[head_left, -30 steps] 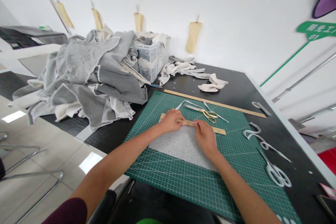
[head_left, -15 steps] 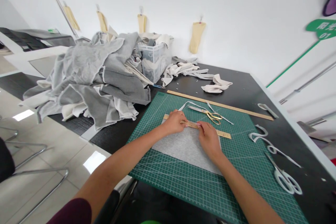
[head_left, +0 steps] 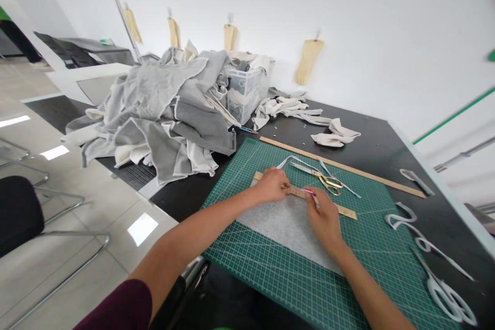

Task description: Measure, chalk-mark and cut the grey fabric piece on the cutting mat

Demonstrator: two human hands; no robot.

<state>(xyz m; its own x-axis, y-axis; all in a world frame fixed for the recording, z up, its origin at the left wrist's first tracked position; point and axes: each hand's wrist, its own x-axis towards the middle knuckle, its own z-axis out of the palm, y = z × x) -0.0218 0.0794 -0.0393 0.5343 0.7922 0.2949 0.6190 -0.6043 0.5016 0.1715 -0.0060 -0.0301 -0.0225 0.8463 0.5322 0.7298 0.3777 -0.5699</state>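
A short wooden ruler (head_left: 347, 212) lies across a piece of light grey fabric (head_left: 284, 221) on the green cutting mat (head_left: 266, 268). My left hand (head_left: 271, 185) is closed at the ruler, its fingers pressing it onto the cloth. In my right hand (head_left: 324, 215) a thin, pen-like stick with a pinkish-white end (head_left: 308, 192) is pinched, touching down by the ruler's edge. Most of the stick is hidden by the fingers. Gold-handled scissors (head_left: 323, 179) lie just beyond the ruler, among narrow fabric strips (head_left: 290, 159).
A long wooden ruler (head_left: 340, 164) lies along the mat's far edge. White-handled scissors (head_left: 444, 291) and a curled strip (head_left: 421, 242) are at right. Back left stand a heap of grey cloth (head_left: 154, 108) and a clear bin (head_left: 247, 93). A chair (head_left: 19, 211) is at left.
The view has swung left, so everything sits farther right in the picture. A person's leg has come into view at far left. Both hands stay at the ruler.
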